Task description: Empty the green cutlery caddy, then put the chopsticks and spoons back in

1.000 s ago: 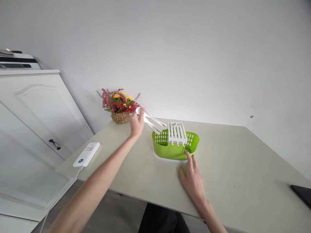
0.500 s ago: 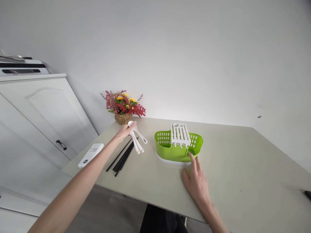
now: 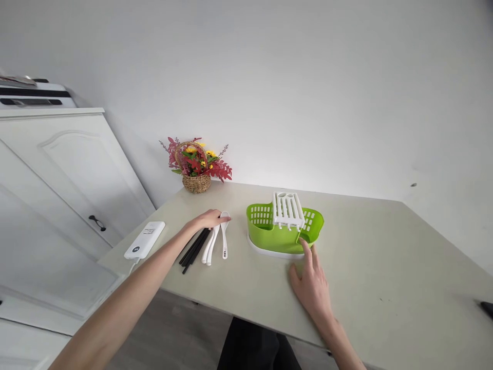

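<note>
My left hand point(image 3: 214, 218) is closed over the bowl ends of white spoons point(image 3: 224, 246), which are down at the tabletop with their handles pointing towards me. Black chopsticks point(image 3: 194, 252) lie in a bunch just left of the spoons, partly under my left forearm and hand. My right hand point(image 3: 313, 282) has its fingers stretched out, with fingertips at the front right rim of a green cutlery basket point(image 3: 275, 239). The basket stands on a white base, and a white slotted rack point(image 3: 288, 208) with small hooks sits across its middle.
A wicker basket of artificial flowers point(image 3: 196, 183) stands at the back left against the wall. A white power bank point(image 3: 145, 240) with a cable lies near the table's left edge. Beside it is a white cabinet point(image 3: 77, 169). A dark object point(image 3: 487, 308) shows at the far right.
My left hand has lowered the white spoons from above the chopsticks to the tabletop, moving slightly right. My right hand has stayed at the green basket. The view has shifted slightly.
</note>
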`<state>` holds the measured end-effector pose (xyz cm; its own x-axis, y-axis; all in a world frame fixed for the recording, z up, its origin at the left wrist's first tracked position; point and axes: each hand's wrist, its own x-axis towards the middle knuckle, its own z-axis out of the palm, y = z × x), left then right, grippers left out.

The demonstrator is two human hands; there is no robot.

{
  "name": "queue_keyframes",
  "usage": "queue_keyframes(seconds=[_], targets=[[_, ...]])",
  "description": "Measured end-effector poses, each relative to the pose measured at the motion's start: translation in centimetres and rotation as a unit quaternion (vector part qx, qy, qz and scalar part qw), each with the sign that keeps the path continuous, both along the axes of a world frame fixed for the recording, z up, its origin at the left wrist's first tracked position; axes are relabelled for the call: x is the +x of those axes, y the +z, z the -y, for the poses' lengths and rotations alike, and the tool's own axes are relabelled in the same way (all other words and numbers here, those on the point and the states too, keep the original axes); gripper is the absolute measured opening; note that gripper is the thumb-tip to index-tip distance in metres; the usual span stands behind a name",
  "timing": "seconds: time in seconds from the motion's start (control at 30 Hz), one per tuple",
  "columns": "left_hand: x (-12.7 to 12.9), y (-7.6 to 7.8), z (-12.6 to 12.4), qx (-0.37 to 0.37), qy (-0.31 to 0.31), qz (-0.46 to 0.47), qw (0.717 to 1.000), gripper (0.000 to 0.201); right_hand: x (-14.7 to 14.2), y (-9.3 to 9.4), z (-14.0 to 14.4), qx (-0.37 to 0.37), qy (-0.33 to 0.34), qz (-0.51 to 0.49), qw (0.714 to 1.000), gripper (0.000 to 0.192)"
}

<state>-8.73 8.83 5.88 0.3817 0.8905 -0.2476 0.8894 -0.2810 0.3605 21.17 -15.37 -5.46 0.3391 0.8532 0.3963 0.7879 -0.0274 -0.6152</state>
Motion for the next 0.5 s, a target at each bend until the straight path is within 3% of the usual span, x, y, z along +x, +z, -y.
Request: queue_keyframes(seconds=[0.5], targets=[[0.8,-2.4,-0.4,0.059,0.0,-0.1,0.993,0.056,0.1,-0.1,0.0,0.005,0.001,-0.002,1.0,0.066]])
